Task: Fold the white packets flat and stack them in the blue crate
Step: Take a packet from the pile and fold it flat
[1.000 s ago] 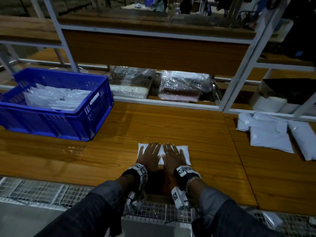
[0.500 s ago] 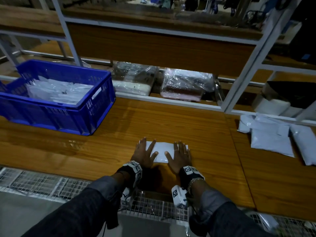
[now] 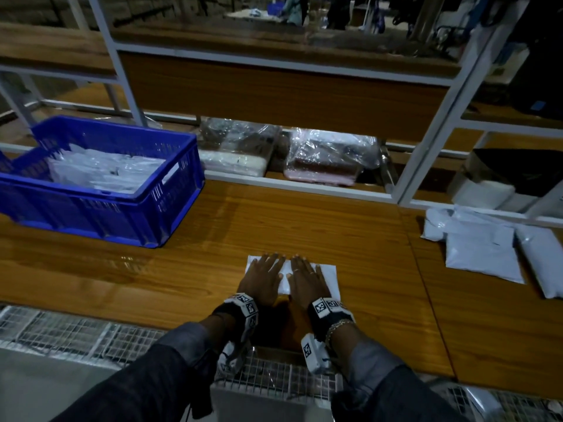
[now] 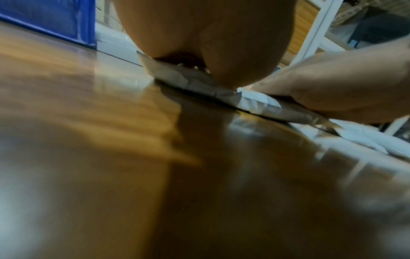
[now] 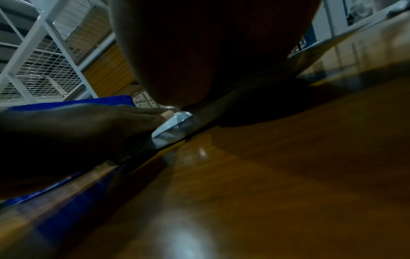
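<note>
The left hand (image 3: 262,280) and right hand (image 3: 307,281), spread apart half a second ago, are brought together again, fingers flat and straight, pressing the packet (image 3: 330,277) on the near table (image 3: 304,226). Flattening seems nearly done; the crate (image 3: 170,208) waits far left.

Head cam looks down from above; wrist cams sit low on table (image 3: 304,226), sharing packet (image 4: 255,101).

no readable text anywhere; the wrist bands (image 3: 247,306) carry only black-and-white square marker patterns.
</note>
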`<action>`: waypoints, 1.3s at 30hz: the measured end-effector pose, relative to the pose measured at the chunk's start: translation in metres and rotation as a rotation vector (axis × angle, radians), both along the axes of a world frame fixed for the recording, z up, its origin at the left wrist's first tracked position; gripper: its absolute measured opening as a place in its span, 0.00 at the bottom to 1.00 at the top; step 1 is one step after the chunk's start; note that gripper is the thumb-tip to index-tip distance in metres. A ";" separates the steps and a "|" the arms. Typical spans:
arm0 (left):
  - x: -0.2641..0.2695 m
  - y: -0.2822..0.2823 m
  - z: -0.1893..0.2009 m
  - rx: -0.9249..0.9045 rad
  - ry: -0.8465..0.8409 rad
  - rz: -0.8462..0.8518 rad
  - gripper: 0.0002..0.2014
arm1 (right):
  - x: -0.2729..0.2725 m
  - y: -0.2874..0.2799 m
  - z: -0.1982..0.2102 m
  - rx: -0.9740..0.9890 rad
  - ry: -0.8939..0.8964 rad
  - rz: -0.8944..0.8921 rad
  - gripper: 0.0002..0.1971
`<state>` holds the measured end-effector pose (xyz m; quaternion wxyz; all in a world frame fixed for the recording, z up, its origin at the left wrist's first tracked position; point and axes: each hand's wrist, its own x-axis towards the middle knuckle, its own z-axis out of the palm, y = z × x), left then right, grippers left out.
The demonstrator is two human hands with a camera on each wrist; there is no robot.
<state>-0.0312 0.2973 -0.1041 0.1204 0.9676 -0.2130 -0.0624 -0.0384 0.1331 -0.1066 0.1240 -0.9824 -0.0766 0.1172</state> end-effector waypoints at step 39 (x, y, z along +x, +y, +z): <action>0.015 0.011 -0.033 -0.082 0.032 0.229 0.52 | -0.002 -0.001 -0.002 -0.044 0.003 0.097 0.33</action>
